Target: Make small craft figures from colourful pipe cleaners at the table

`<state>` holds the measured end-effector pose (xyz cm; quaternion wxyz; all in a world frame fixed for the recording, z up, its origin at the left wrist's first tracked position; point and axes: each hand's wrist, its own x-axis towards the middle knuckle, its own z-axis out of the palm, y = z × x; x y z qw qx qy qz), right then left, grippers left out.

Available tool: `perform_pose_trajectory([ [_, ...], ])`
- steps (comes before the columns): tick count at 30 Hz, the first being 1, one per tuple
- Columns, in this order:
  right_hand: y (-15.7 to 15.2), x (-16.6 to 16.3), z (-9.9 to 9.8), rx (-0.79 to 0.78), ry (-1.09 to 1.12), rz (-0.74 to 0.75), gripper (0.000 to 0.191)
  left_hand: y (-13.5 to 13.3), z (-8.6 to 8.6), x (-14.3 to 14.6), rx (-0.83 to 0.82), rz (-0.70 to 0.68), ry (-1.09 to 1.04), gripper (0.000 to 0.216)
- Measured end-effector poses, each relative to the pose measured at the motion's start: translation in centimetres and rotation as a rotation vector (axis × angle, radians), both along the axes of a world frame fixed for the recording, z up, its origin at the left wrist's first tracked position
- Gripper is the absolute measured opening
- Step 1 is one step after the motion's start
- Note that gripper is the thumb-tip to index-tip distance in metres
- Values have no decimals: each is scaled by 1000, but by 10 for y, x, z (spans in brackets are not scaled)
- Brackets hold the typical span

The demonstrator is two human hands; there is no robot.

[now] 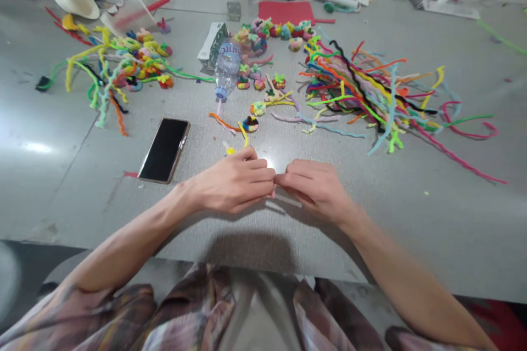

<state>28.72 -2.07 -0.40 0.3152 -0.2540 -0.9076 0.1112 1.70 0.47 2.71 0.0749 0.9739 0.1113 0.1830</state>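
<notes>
My left hand (236, 184) and my right hand (313, 184) meet fingertip to fingertip over the near part of the grey table (411, 219). Both are closed in a pinch on a pale pipe cleaner (288, 199) that runs between them; a short piece shows under my right fingers. A yellow pipe cleaner (244, 134) pokes out just beyond my left hand. A small coiled multicoloured ring (250, 124) lies a little further away.
A black phone (164, 149) lies left of my hands. A plastic water bottle (226, 68) lies on its side at centre. Loose pipe cleaners (370, 93) spread at right, another pile (111, 71) at left, several coiled rings (275, 30) at the back.
</notes>
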Motion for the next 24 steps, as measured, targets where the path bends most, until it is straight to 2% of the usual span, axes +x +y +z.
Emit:
perform_pose_trajectory([
  [5, 0, -1, 1, 22, -114, -32, 30, 7, -10, -1, 151, 47, 117, 32],
  [13, -22, -22, 11, 317, -91, -331, 21, -5, -9, 6, 251, 308, -27, 35],
  [17, -26, -20, 14, 374, -26, -317, 10, -11, -7, 9, 259, 368, -115, 35],
  [24, -29, -22, 2, 378, 97, -267, 19, -19, -12, 10, 131, 479, -264, 34],
])
